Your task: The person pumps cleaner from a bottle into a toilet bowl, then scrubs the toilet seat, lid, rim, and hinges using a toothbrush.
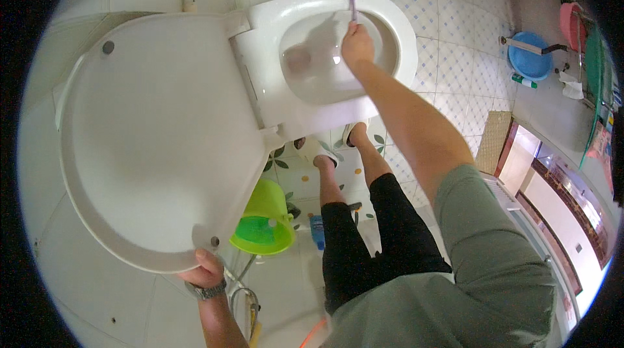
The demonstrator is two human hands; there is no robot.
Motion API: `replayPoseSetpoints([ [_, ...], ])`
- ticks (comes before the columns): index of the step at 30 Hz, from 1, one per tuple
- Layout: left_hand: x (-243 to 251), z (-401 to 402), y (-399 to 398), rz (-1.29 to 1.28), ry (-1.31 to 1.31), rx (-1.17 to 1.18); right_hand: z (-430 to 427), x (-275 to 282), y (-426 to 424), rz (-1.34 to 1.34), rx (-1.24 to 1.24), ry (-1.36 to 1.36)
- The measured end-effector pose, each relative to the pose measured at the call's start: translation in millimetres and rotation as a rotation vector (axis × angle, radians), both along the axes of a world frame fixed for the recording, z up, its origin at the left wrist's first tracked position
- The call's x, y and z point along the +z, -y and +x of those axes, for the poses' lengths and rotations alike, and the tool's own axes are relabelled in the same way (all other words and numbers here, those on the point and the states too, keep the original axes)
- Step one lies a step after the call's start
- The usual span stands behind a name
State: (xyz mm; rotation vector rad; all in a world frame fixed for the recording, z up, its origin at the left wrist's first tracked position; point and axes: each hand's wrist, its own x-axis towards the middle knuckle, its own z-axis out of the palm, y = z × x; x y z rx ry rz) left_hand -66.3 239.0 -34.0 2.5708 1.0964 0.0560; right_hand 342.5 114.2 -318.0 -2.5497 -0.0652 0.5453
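My right hand (358, 46) is closed around the handle of a purple toothbrush-like brush (352, 2), above the bowl of a white toilet (404, 46). The brush's head lies over the rim at the far side; whether it touches is hard to tell. At the lower left, my left hand (202, 270), with a metal-banded watch at the wrist, grips the edge of the raised white toilet lid (156, 138). Two round grey bumpers sit on the lid's inner face. A little water shows in the bowl.
Below the toilet stand a lime-green bucket (265, 202) and a blue container (317, 231), near my slippered feet. A grey hose (253, 299) hangs at the bottom. A blue basin (530, 58), a pipe and a green-edged glass shelf are on the right, with a doorway beyond.
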Motion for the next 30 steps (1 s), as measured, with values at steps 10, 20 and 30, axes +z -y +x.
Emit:
replayPoseSetpoints([
  [10, -5.8, -9.8, -1.3, -0.059, -0.02, 0.024, -129.8, 32.8, 9.2, 0.198, 0.482, -0.562],
  [20, -8.1, -0.3, -0.6, 0.04, -0.036, -0.029, -77.3, 7.6, -20.2, 0.214, 0.413, -0.323],
  [30, 5.0, 15.4, 0.3, 0.071, 0.022, -0.061, -131.2, 63.0, 40.2, 0.111, 0.715, -0.542],
])
